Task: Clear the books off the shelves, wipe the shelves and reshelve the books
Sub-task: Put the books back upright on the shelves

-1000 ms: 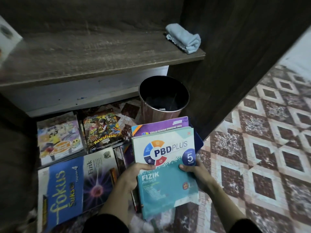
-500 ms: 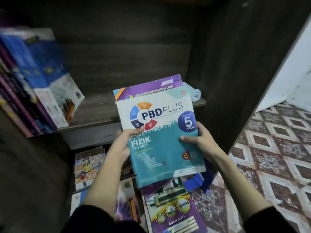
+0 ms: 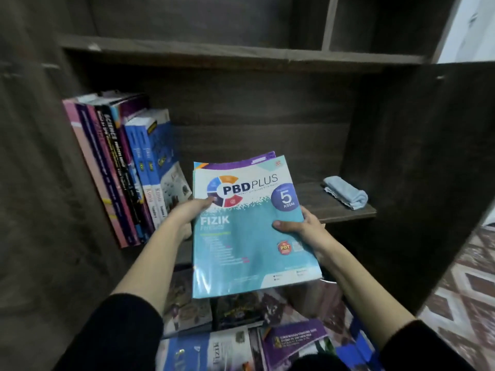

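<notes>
A teal and white Fizik workbook (image 3: 249, 236), with a purple book behind it, is held upright in front of the dark wooden shelf (image 3: 345, 212). My left hand (image 3: 191, 210) grips its left edge, thumb on the cover. My right hand (image 3: 302, 228) grips its right edge, thumb on the cover too. Several books (image 3: 128, 167) stand leaning at the shelf's left end. A folded light blue cloth (image 3: 345, 195) lies on the shelf's right end.
More books lie on the floor below, among them a purple note book (image 3: 292, 341) and a blue Fizik book (image 3: 206, 352). The cabinet's dark side panel (image 3: 417, 162) stands at the right. Patterned floor tiles (image 3: 471, 298) show beyond it.
Both hands lifted the workbook pair from the floor up to shelf height. My view rose with them, so the standing books and upper shelf now show.
</notes>
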Demonstrator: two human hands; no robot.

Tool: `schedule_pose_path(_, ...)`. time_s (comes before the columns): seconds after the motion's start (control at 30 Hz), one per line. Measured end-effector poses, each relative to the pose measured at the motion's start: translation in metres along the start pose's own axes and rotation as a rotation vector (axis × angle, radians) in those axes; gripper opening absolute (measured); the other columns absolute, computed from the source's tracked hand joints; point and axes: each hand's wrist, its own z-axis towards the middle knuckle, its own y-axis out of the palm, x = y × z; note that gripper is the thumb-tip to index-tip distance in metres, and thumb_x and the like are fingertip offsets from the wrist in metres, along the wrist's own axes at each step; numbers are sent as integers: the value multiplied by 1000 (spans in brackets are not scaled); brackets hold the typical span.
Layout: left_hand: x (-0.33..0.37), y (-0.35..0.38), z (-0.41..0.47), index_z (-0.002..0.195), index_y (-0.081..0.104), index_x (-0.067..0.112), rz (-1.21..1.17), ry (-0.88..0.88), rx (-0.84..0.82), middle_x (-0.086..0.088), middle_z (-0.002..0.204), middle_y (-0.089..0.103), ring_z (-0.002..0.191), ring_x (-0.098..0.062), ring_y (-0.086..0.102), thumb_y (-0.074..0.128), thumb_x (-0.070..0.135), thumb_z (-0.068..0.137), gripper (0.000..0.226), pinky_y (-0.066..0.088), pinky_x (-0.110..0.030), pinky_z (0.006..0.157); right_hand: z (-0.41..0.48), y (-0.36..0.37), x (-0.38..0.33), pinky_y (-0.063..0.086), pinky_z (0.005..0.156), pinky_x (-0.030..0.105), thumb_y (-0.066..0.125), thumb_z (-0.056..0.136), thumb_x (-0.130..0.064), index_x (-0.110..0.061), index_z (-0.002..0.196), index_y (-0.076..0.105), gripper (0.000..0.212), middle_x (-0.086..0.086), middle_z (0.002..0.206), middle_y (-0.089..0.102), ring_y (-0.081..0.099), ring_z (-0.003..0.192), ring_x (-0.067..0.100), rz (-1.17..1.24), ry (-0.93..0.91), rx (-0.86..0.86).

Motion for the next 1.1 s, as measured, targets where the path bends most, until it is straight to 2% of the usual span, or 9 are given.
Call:
schedule_pose_path(0.13,-14,-11,25,116,56,-5,133,-68,82,-16,90,65,75,-26,61,51,8,96,24,52,-38,74,23,-2,13,58,60,40,69,75,9,-1,124,53,52,24,101,70,70,73,34,15,121,12)
schedule_pose_path(0.37,-35,2,43,105,60,-8,318,-16,208,-16,87,63,63,-22,62,46,-5,92,20,48,-25,47,53,-12,38,58,56,40,69,76,7,1,125,53,52,25,104,69,70,70,34,40,246,68)
schedule_pose_path(0.5,-42,1,52,108,63,-6,846,69,374,-25,117,61,107,-34,60,56,19,90,32,48,-33,82,70,-12,34,58,52,38,66,79,7,4,123,57,46,23,91,71,70,64,32,4,313,87)
schedule_pose_path(0.57,-47,-4,51,117,59,0,954,92,414,-22,128,54,114,-37,54,56,34,92,43,45,-36,91,76,-10,28,57,49,37,66,80,7,5,123,56,44,23,90,70,70,59,30,-66,343,112)
schedule_pose_path(0.73,-76,-18,37,126,49,3,644,8,376,-15,125,58,110,-32,57,54,56,88,65,44,-31,86,81,-6,33,55,47,37,83,66,-2,-2,134,35,83,26,109,65,71,65,31,-189,395,180)
schedule_pose_path(0.83,-84,-18,16,114,61,12,115,-216,53,-11,99,71,79,-23,68,46,54,92,50,53,-30,67,76,-3,36,57,51,34,85,68,-11,-5,121,27,79,19,106,62,70,71,28,-255,336,233)
schedule_pose_path(0.9,-86,-18,10,103,64,16,-68,-303,-71,-9,83,73,67,-22,70,45,56,91,46,56,-32,58,71,2,37,57,78,41,82,74,-29,-9,119,27,73,16,118,56,65,95,29,-556,260,311)
schedule_pose_path(0.97,-88,-20,13,103,64,14,-173,-302,-88,-12,86,74,70,-25,71,50,50,91,40,57,-36,64,62,9,39,42,101,46,72,76,-53,-11,129,32,79,15,136,43,48,123,34,-1017,157,372)
schedule_pose_path(1.1,-88,-16,14,118,59,10,-161,-284,-71,-16,102,71,81,-28,70,57,41,90,42,57,-40,72,28,36,38,18,115,51,54,73,-76,-19,146,25,97,13,153,21,15,143,35,-1281,-90,190)
